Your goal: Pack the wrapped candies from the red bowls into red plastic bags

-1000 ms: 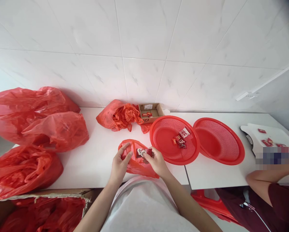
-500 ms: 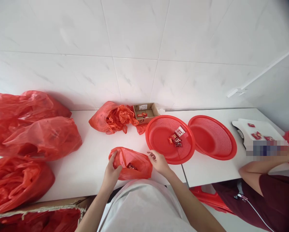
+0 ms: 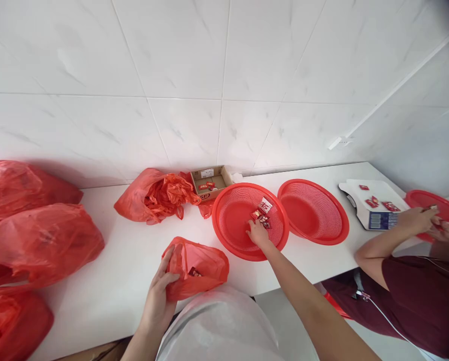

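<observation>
My left hand (image 3: 160, 286) is closed on the left edge of a red plastic bag (image 3: 213, 253), thumb inside the mouth and fingers outside. The bag's mouth faces up, and a small dark-red wrapped packet (image 3: 194, 272) shows inside it. My right hand (image 3: 257, 233) reaches into a red mesh basket (image 3: 232, 225), fingers apart and pointing down. Its fingertips are beside several small red packets (image 3: 260, 215); whether they touch is hard to tell. A white-and-red packet (image 3: 265, 204) lies just behind them.
A second red basket (image 3: 310, 215) stands to the right, then a white scale (image 3: 375, 200) with small packets. Beyond it, a co-worker's hands (image 3: 427, 220) hold small items. A cardboard box (image 3: 209, 181) and bunched red bags (image 3: 160, 195) stand near the wall; full red bags (image 3: 47, 240) lie left.
My right hand has left the bag's right side and moved right into the basket. My left hand still grips the bag. The view has turned somewhat right.
</observation>
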Demonstrator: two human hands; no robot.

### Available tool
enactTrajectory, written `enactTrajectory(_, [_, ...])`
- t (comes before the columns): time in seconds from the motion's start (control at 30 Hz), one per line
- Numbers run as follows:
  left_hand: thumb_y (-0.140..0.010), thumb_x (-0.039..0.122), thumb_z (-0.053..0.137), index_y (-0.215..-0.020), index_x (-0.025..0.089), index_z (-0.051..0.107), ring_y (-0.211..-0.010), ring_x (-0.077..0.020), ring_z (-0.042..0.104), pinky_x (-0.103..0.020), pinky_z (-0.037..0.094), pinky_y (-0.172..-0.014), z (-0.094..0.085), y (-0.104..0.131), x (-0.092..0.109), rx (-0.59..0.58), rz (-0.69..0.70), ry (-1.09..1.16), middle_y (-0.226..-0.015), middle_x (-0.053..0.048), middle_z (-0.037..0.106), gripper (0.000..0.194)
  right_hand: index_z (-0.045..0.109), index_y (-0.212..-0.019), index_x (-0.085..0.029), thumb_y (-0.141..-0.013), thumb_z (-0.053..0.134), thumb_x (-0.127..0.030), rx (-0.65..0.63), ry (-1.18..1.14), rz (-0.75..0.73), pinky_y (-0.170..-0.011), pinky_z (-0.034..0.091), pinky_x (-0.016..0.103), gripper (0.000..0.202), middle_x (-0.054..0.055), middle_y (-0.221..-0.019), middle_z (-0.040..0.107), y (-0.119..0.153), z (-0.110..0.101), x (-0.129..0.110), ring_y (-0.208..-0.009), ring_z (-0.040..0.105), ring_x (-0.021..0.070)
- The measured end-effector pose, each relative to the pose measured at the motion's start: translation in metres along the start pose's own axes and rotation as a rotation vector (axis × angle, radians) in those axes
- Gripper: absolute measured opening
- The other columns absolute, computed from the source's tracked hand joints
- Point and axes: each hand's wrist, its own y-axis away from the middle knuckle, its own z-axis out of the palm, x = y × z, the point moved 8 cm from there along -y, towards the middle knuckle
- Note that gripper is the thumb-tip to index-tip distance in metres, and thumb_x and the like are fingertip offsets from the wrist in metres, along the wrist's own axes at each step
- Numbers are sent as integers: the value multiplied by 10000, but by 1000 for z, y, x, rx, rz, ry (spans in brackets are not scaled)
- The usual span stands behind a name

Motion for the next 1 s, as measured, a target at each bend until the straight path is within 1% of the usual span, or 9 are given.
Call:
enactTrajectory(0.1, [-618,154,646,-1274,331,600,-963,-153,654,-204,535,-766,0,1,8,18,50,91,-1377,1,580,681,616,-1010,-144,-758,620,-134,-60,-133,18,-916,435,381,253,173,-1150,619,-3,5,-3,-1119,568,286])
enactTrajectory(0.23, [-625,129,645,-1288,326,592,-868,-124,653,-196,534,-760,-5,-3,-1,17,31,165,-1225,-7,674,694,593,-1012,-158,-870,496,-269,-151,-430,2,-779,537,368,205,114,-948,698,4,8,-23,-912,678,228])
enactTrajectory(0.37, [-621,100,641,-1266,323,600,-816,-113,646,-186,531,-705,-22,-9,-16,106,3,177,-1115,7,704,684,589,-1088,-182,-933,406,-409,-223,-701,-70,-799,569,375,330,125,-1065,707,25,3,-58,-948,699,214])
enactTrajectory(0.47, [-604,91,633,-1247,308,607,-704,-97,631,-180,520,-650,-34,-11,-20,183,-5,177,-963,18,724,679,598,-1074,-207,-925,451,-450,-297,-975,-73,-845,568,392,322,108,-1134,692,42,-3,-84,-967,701,218])
enactTrajectory(0.6, [-616,108,638,-1265,304,594,-695,-93,627,-173,509,-647,-37,-10,-16,163,38,164,-937,15,721,679,619,-1050,-203,-908,518,-442,-418,-1262,-42,-897,546,414,296,93,-1104,697,63,-10,-112,-949,703,221])
enactTrajectory(0.73, [-633,139,650,-1327,306,549,-673,-79,606,-167,491,-648,-35,-7,-16,133,68,130,-915,18,714,721,638,-996,-195,-824,661,-384,-523,-1181,-126,-891,539,374,257,66,-1042,708,88,13,-130,-879,704,188])
enactTrajectory(0.87, [-642,148,659,-1344,308,540,-825,-96,618,-177,492,-729,-27,-3,-12,104,135,61,-1169,-15,676,730,638,-1087,-196,-824,643,-410,-673,-801,-239,-817,562,415,339,80,-1013,722,127,82,-141,-865,712,230])
enactTrajectory(0.93, [-660,158,659,-1340,311,545,-999,-137,605,-198,491,-800,-23,0,-8,93,168,8,-1339,-26,589,706,643,-1146,-221,-871,583,-381,-530,-554,-410,-946,505,424,324,82,-1154,693,135,96,-148,-1071,657,252])
enactTrajectory(1.0, [-686,176,648,-1334,313,551,-1127,-174,565,-220,488,-849,-23,3,-4,97,207,-76,-1423,-22,520,669,633,-1182,-252,-905,536,-331,-392,-402,-509,-1029,446,384,304,52,-1251,655,132,91,-153,-1190,590,228])
